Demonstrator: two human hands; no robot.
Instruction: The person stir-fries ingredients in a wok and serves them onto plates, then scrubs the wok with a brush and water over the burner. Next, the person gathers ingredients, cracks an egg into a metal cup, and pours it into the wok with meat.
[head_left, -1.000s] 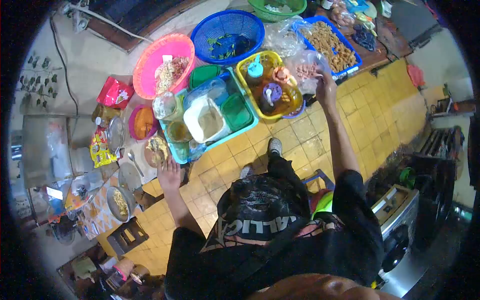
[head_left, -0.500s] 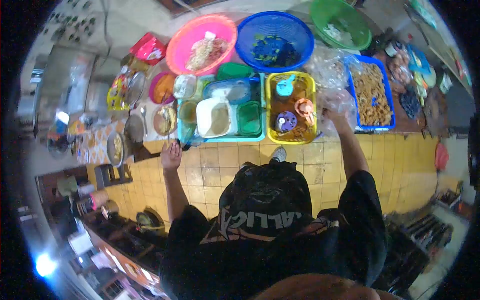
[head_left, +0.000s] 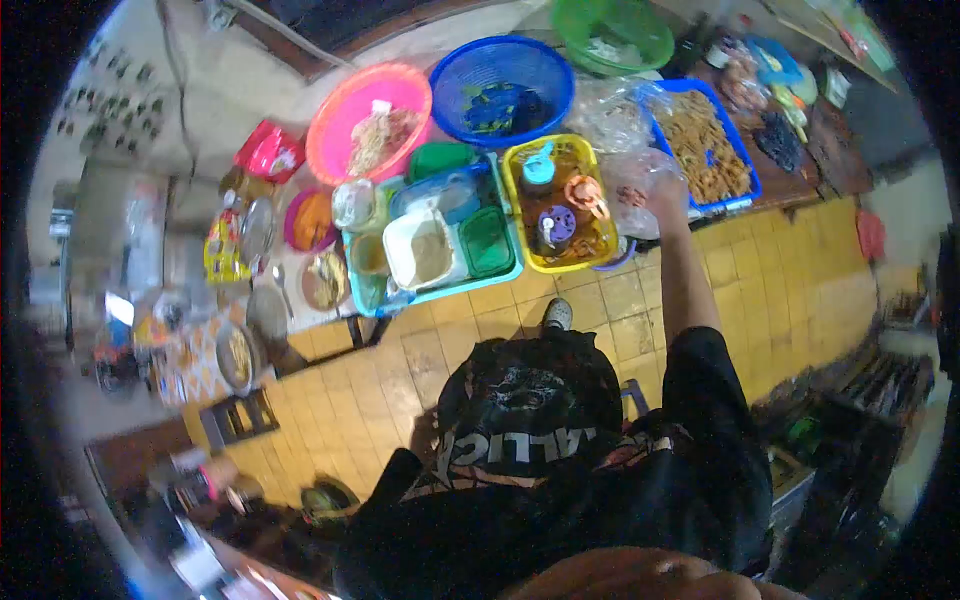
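My right hand reaches forward to a clear plastic bag with small reddish-brown pieces in it. The hand is at the bag's right side; its fingers are blurred and partly hidden by plastic, so their grip does not show. Just left of the bag stands a yellow basket holding jars with turquoise, orange and purple lids. To the right, a blue tray is filled with brown food pieces. Another clear bag lies behind. My left hand is out of sight; only the dark left sleeve shows beside my body.
A turquoise tray of containers stands left of the yellow basket. Behind are a pink basin, a blue basket and a green basket. Bowls line the table's left end. Yellow floor tiles lie below.
My left hand has drawn back from the table's left side and left the view. My right hand stays at the bag. The whole view has turned and shifted, tilting the table.
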